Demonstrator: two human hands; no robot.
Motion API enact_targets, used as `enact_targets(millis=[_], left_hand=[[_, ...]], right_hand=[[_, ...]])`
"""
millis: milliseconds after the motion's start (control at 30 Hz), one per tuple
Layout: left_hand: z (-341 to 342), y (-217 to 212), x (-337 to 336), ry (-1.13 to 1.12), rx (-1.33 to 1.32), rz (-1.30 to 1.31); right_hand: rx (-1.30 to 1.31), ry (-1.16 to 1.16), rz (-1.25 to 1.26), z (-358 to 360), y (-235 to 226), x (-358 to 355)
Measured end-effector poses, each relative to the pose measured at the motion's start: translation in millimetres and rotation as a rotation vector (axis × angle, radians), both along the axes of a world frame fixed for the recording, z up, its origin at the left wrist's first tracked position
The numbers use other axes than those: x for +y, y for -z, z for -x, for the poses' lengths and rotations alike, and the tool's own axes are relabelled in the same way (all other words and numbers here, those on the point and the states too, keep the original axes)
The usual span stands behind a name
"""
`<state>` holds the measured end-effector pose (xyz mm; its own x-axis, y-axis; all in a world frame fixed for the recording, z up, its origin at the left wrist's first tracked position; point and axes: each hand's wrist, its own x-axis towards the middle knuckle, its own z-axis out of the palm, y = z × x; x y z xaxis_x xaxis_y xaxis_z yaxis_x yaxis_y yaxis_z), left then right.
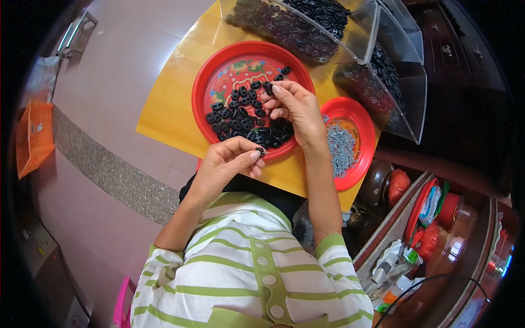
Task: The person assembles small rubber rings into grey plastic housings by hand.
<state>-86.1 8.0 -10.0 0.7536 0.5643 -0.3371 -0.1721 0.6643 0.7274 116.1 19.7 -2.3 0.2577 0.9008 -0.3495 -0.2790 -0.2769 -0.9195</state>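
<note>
Black small part (pixel 260 151) pinched in left hand (pixel 227 164); right hand (pixel 292 106) grip apparently clamps another over red plate (pixel 205 82).

A small red plate (pixel 365 127) of what look like silvery screws sits at the yellow table's (pixel 164 104) right edge, clear plastic bins (pixel 402 82) along its far edge.

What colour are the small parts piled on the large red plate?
Black, seen in the head view: the small parts lie heaped on the large red plate, which has a floral centre.
</note>
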Motion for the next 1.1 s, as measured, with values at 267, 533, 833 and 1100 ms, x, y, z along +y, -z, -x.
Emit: enact_targets(millis=[267,533,833,1100], left_hand=[[-9,1,9,-0.115,-0.030,-0.065],[-29,-10,19,-0.193,-0.067,-0.121],[-25,-15,13,-0.217,-0.019,-0.141],[-28,-15,10,-0.245,0.021,-0.241]], right_hand=[[0.184,-0.021,-0.038,-3,-15,-21],[0.231,0.059,-0.102,1,-22,-52],[0.335,0.091,-0.177,11,-28,-68],[0.307,0.102,-0.199,20,-15,-73]])
